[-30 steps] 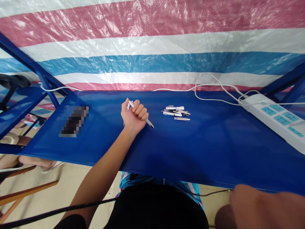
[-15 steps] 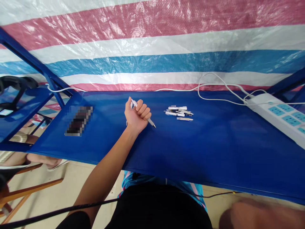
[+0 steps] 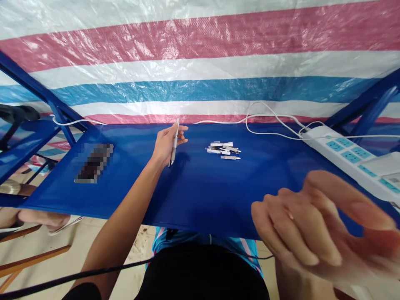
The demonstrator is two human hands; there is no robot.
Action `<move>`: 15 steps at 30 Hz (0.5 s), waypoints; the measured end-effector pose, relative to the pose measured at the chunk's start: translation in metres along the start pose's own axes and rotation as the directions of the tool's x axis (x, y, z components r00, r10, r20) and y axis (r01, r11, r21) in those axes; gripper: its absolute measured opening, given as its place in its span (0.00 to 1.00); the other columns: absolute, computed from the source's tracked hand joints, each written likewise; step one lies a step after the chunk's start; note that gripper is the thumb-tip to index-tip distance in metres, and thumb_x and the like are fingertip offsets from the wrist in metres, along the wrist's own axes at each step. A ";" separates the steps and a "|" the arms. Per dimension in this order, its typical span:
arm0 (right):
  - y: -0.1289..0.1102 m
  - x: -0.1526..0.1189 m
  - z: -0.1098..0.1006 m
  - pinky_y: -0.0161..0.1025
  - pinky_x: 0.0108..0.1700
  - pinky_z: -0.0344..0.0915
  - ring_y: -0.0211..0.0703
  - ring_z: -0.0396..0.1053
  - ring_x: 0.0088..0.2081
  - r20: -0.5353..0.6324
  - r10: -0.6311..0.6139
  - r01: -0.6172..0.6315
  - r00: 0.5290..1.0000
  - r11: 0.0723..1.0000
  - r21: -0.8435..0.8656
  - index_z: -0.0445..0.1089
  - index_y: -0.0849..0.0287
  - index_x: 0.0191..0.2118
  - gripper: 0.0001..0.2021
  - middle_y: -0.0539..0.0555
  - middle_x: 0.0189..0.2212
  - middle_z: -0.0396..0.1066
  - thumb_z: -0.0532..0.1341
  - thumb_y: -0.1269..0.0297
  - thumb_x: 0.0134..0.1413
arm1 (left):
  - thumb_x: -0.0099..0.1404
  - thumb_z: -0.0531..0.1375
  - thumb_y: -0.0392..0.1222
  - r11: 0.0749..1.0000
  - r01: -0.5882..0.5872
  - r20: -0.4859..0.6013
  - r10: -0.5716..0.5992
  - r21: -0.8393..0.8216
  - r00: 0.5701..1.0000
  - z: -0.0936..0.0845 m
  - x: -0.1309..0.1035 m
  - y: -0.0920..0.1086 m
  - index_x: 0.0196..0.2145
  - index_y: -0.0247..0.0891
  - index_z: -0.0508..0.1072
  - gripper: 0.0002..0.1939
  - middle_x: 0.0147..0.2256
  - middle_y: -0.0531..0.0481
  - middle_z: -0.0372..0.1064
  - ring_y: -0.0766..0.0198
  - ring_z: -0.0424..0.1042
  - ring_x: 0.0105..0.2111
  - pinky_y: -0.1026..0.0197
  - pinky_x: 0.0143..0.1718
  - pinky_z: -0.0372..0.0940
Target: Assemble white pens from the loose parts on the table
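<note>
My left hand (image 3: 167, 143) is raised over the blue table (image 3: 193, 196), its fingers closed on pens (image 3: 175, 142). A silvery pen slants across the palm side, and the dark tip of another shows below it. Several white and grey pens (image 3: 222, 148) lie in a small pile to the right of that hand, with one grey pen (image 3: 230, 158) at the pile's front. Large and close to the camera, my right hand (image 3: 315, 229) hovers at the lower right with curled fingers; its thumb and index finger come together, and no object shows between them.
A pixelated dark flat object (image 3: 95, 163) lies on the table's left part. On the right sits a white power strip (image 3: 353, 156) with a white cable (image 3: 271, 131) looping along the back edge. Striped sheeting hangs behind. A black cable crosses in front of my body.
My left hand has turned over, so the pens now stand more upright in it. My right hand has risen from a blur at the bottom right edge to above the table. The view has shifted slightly.
</note>
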State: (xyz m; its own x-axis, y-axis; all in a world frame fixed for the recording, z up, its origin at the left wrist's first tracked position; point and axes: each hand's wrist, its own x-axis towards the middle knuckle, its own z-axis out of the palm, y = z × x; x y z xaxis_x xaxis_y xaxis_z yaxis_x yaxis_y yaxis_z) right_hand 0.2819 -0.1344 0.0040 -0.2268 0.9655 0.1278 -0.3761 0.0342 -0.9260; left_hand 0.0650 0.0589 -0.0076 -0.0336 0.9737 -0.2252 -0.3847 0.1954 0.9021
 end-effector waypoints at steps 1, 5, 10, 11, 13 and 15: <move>-0.004 0.005 0.005 0.32 0.16 0.50 0.34 0.43 0.08 0.027 -0.081 0.077 0.996 0.987 0.138 0.65 0.39 0.36 0.15 0.36 0.09 0.43 0.57 0.36 0.62 | 0.65 0.68 0.43 0.991 -0.039 -0.005 0.040 0.124 0.999 -0.002 0.002 0.001 0.24 0.36 0.77 0.13 0.20 0.54 0.65 0.68 0.67 0.22 0.67 0.29 0.67; -0.010 0.011 0.021 0.35 0.17 0.45 0.32 0.36 0.09 0.103 -0.197 0.125 0.975 0.869 0.480 0.64 0.44 0.36 0.07 0.36 0.10 0.41 0.60 0.53 0.65 | 0.63 0.65 0.39 0.647 -0.269 0.120 0.266 0.714 0.956 -0.010 0.009 0.007 0.21 0.37 0.80 0.13 0.20 0.53 0.66 0.63 0.68 0.27 0.66 0.32 0.63; -0.004 0.014 0.027 0.36 0.18 0.44 0.32 0.36 0.11 0.079 -0.242 0.172 0.967 0.849 0.499 0.63 0.48 0.35 0.09 0.38 0.11 0.41 0.58 0.53 0.66 | 0.69 0.56 0.45 -0.035 -0.222 0.225 0.169 0.974 0.960 -0.012 0.013 0.010 0.28 0.36 0.83 0.19 0.28 0.44 0.76 0.53 0.74 0.34 0.57 0.40 0.66; -0.006 0.015 0.026 0.36 0.18 0.45 0.32 0.37 0.11 0.079 -0.249 0.182 0.965 0.858 0.481 0.63 0.48 0.35 0.09 0.38 0.12 0.41 0.58 0.53 0.66 | 0.69 0.56 0.47 -0.106 -0.191 0.206 0.153 0.976 0.966 -0.011 0.013 0.010 0.29 0.36 0.83 0.20 0.29 0.42 0.77 0.51 0.75 0.36 0.56 0.40 0.66; -0.013 0.012 0.018 0.37 0.19 0.47 0.33 0.39 0.12 0.064 -0.253 0.209 0.965 0.895 0.393 0.66 0.49 0.35 0.08 0.39 0.12 0.42 0.59 0.53 0.66 | 0.69 0.57 0.52 -0.185 -0.154 0.185 0.164 0.971 0.969 -0.011 0.009 0.015 0.31 0.37 0.83 0.20 0.32 0.40 0.78 0.48 0.76 0.38 0.54 0.40 0.67; -0.024 0.000 0.002 0.37 0.21 0.53 0.34 0.46 0.14 0.006 -0.237 0.229 0.971 0.945 0.234 0.68 0.49 0.35 0.09 0.42 0.14 0.49 0.61 0.54 0.65 | 0.68 0.58 0.54 -0.191 -0.178 0.222 0.238 0.965 0.946 -0.016 -0.002 0.027 0.34 0.37 0.83 0.20 0.34 0.41 0.79 0.48 0.77 0.38 0.54 0.40 0.67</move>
State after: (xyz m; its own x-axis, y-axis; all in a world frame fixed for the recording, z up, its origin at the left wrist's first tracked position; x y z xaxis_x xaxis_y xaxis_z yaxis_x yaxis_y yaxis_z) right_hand 0.2893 -0.1360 0.0273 -0.1369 0.9282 0.3459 -0.6174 0.1931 -0.7626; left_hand 0.0401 0.0603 0.0115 0.0811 0.9932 0.0832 0.9698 -0.0979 0.2235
